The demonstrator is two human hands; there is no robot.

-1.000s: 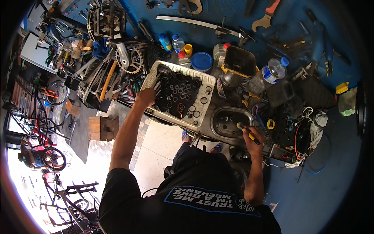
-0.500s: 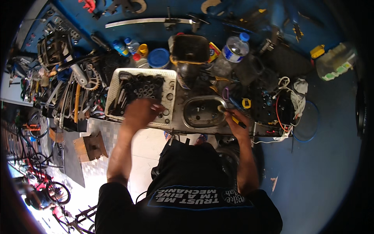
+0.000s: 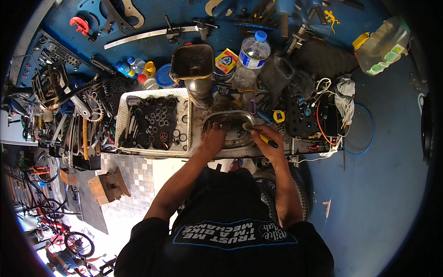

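My left hand [image 3: 213, 140] reaches over the near left rim of an oval metal basin [image 3: 234, 147], fingers bent down inside it; what their tips hold is hidden. In my right hand [image 3: 271, 141] is a brush [image 3: 264, 137] with a yellow and black handle, its bristle end over the basin's right side. Dark liquid and small metal parts seem to lie in the basin, partly covered by my hands. To the left stands a white plastic basket [image 3: 187, 108] holding metal rings [image 3: 159, 114], pins and other small parts on a dark lining.
Behind the basin stand a dark square-mouthed container [image 3: 193, 62], a clear bottle with blue cap [image 3: 254, 55] and a yellow packet [image 3: 226, 61]. Right of it lie a yellow tape measure [image 3: 278, 116] and tangled cables [image 3: 341, 111]. Tools and a crankset [image 3: 85, 106] crowd the bench's left.
My left hand has moved right, from above the basket to inside the basin. My right hand keeps the brush at the basin and has shifted slightly. The whole view has shifted.
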